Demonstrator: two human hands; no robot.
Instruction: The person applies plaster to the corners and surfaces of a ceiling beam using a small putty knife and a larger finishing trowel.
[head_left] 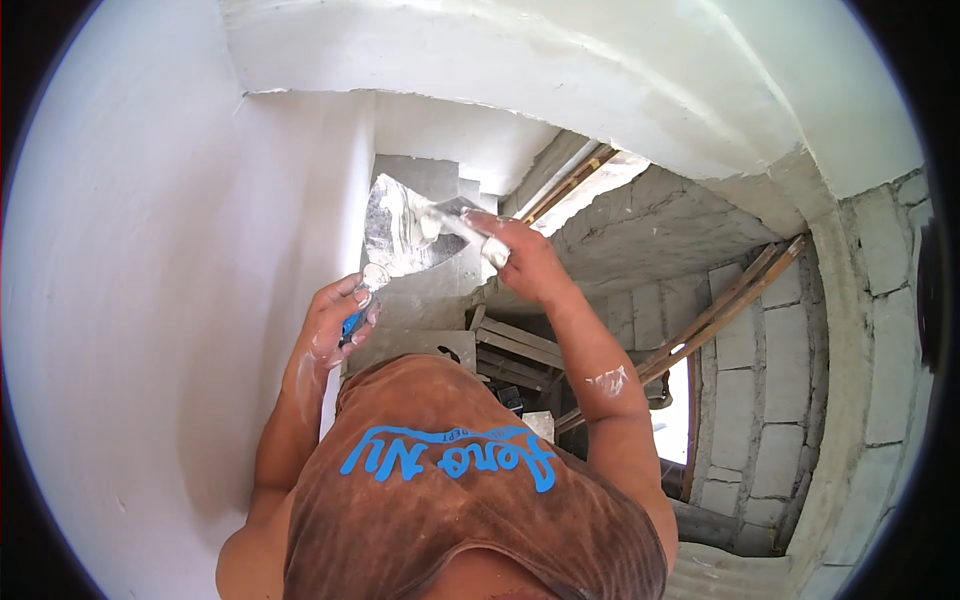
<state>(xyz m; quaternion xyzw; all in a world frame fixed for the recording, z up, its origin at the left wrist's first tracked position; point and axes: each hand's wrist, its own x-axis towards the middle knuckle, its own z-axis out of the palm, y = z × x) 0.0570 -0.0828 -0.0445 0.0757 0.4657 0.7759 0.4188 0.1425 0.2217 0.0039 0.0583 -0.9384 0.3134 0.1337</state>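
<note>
My left hand point(340, 315) is closed round the blue handle point(350, 325) of a tool at the left wall. Just beyond it is a broad grey blade point(400, 225) with white putty point(403, 228) spread on it; it looks like a wide putty knife, though the join at the handle is smeared over. My right hand point(520, 255) grips a second putty knife point(462, 228), its handle coated in white. That tool's end lies over the putty on the broad blade. White smears mark both hands and my right forearm.
A smooth white wall point(150, 300) rises close on my left, and a pale plastered beam point(500, 60) crosses ahead. Below are grey steps point(415, 345) and a wooden pallet-like stack point(515, 350). Wooden poles point(720, 310) slant on the right before a block wall point(785, 400).
</note>
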